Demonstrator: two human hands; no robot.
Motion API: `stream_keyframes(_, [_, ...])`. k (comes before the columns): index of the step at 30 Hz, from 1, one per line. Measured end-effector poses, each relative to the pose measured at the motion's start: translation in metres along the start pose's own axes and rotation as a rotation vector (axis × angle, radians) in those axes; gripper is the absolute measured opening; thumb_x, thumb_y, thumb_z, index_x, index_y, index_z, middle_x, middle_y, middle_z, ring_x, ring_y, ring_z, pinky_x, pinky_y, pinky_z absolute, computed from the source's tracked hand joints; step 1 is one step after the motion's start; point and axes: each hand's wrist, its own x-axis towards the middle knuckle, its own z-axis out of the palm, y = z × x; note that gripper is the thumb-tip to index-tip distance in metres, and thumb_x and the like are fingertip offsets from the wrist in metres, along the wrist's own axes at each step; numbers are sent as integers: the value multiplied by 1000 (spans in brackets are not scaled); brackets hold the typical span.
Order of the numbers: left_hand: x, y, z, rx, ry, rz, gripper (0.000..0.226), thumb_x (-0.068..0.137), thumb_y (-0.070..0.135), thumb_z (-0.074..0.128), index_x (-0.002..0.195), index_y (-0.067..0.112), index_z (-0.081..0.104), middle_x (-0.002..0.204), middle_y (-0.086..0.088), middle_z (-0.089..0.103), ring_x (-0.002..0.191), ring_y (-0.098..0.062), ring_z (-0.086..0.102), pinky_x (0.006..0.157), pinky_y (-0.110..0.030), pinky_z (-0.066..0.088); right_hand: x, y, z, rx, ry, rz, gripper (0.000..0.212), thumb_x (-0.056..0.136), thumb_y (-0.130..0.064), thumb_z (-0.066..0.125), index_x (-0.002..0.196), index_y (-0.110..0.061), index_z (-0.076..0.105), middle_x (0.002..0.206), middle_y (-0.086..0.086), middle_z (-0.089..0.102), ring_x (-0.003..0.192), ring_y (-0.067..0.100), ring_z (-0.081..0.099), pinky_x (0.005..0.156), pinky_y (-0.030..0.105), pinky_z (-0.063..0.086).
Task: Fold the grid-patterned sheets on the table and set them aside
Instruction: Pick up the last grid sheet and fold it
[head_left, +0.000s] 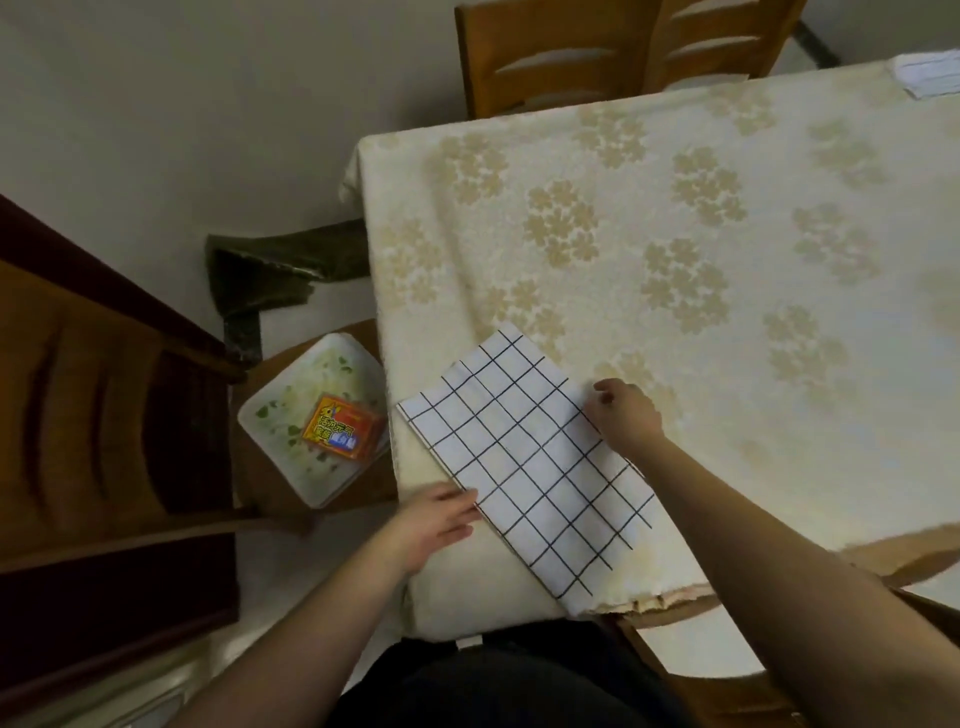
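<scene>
A white sheet with a black grid (524, 462) lies folded into a long rectangle near the table's front left corner, turned diagonally. My left hand (434, 519) lies flat with straight fingers against the sheet's left long edge. My right hand (626, 413) is at the sheet's right edge, its fingers curled and pinching that edge. The table (675, 218) carries a cream cloth with a beige flower pattern.
A folded white cloth (927, 75) lies at the table's far right corner. Left of the table, a stool holds a white tray (291, 415) with an orange box (343, 428). Wooden chairs stand at the far side (597, 47) and at the left (104, 415).
</scene>
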Motion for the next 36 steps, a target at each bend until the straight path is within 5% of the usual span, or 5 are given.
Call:
stream_keyframes(7, [5,-1,9,207,162,106,16,92,8,64,79,11,55,80,-8,58,71,-15,59,61,-24,54,15,-6,-2,-86,-155,36,52,81,-56,68,117,-19,58,111,2,63,106,26,59,93,37,45])
stream_keyframes(14, [13,22,-9,372,237,265,21,96,17,57,108,0,59,97,-14,58,81,-22,58,65,-32,55,7,-8,-8,28,-227,-59,39,83,-43,72,71,-13,50,67,1,47,64,18,47,52,26,32])
stream_keyframes(19, [8,30,-14,415,152,306,29,92,18,64,117,3,58,110,-10,65,97,-24,64,79,-35,56,0,5,-3,425,-353,11,45,76,-41,80,106,-13,61,82,0,57,68,15,53,61,23,40])
stream_keyframes(30, [2,39,-12,381,166,304,9,92,13,65,100,11,66,102,-13,69,92,-25,64,82,-41,56,-24,36,-2,627,-445,13,27,85,-22,74,87,3,64,63,6,55,52,13,50,57,24,47])
stream_keyframes(36, [-7,46,-13,331,67,339,18,95,10,59,111,14,66,101,-8,72,88,-21,68,69,-31,56,-39,46,-11,817,-491,-40,17,93,-9,61,107,-12,71,97,10,76,88,21,72,78,30,59])
